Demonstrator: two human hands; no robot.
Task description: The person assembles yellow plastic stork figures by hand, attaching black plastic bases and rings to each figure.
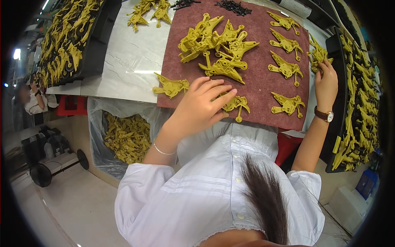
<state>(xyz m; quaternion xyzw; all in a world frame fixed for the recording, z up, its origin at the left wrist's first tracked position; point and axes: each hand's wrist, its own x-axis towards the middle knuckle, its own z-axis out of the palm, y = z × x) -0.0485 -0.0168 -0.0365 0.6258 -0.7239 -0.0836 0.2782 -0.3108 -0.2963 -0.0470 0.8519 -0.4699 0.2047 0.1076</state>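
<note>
Biggest thing here is the pale marble-look surface (123, 61), with a dark red rectangular felt mat (259, 88) laid on it. Black trays of yellow castings sit on both sides: a left tray (96, 45) and a right tray (337, 119). A clear plastic bag (123, 138) of more yellow parts hangs below the surface edge.

On the mat there's a loose heap of mustard-yellow cast metal parts (216, 45) up top, plus a neat column of single yellow parts (284, 68) down the right side.

Step-wise, I'd say this is mid sorting/laying out: parts get pulled from the tray and arranged singly on the mat.

The left hand (203, 105) lies flat near the mat's front edge, fingers spread fairly wide and pressing on one small yellow part (235, 103), not really gripping it. The right hand (326, 82) is at the right tray's inner rim, fingers pinched narrow on a yellow part from the tray (319, 55).

Next move, I reckon, calls for lifting that tray piece clear without snagging its neighbours and setting it into the open spot in the column.
</note>
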